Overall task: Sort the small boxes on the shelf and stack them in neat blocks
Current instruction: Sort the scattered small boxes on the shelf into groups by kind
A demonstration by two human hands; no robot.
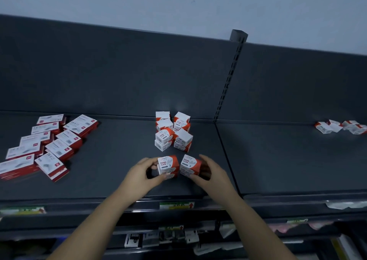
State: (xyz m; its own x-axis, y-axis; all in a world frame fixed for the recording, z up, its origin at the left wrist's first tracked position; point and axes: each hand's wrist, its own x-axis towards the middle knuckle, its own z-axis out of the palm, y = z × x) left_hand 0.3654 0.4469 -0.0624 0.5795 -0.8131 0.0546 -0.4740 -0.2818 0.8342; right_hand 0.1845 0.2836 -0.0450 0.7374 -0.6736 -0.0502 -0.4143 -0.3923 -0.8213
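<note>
Red-and-white paper clip boxes fill both hands. My left hand point(142, 173) has fingers curled round the left stack point(167, 165), and my right hand point(210, 170) clamps the right stack point(190, 165), the two almost touching. The stacked block point(173, 132) lies straight ahead, just beyond my fingertips, its length running toward the back wall. Bare shelf point(268, 160) opens rightward; flat boxes point(45, 144) sit well left.

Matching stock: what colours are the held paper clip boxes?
The paper clip boxes are white with red-orange; head view shows it.
</note>
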